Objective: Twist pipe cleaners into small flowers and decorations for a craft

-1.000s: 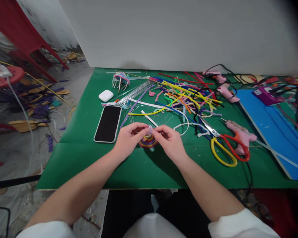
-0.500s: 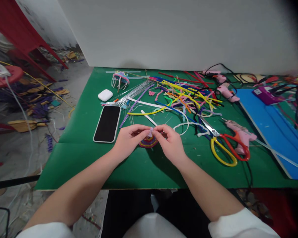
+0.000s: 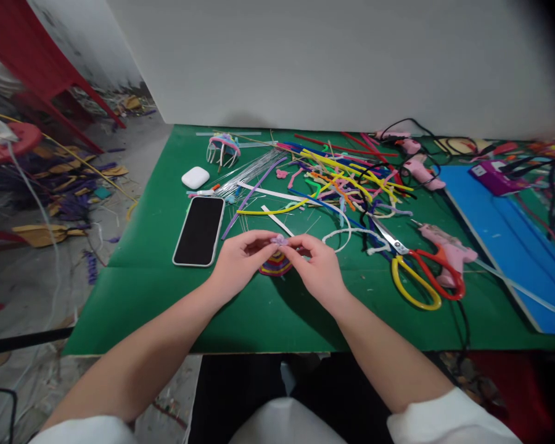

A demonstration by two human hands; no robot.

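One green table under striped piece; littered floor left.

On the table: craft piece between left hand and right hand. Phone left of left hand, earbud case behind phone. Pipe cleaner pile behind the hands, wire bundle at its left end. Scissors right of right hand, glue gun beside scissors, board farther right. Panel behind table, chair off left.
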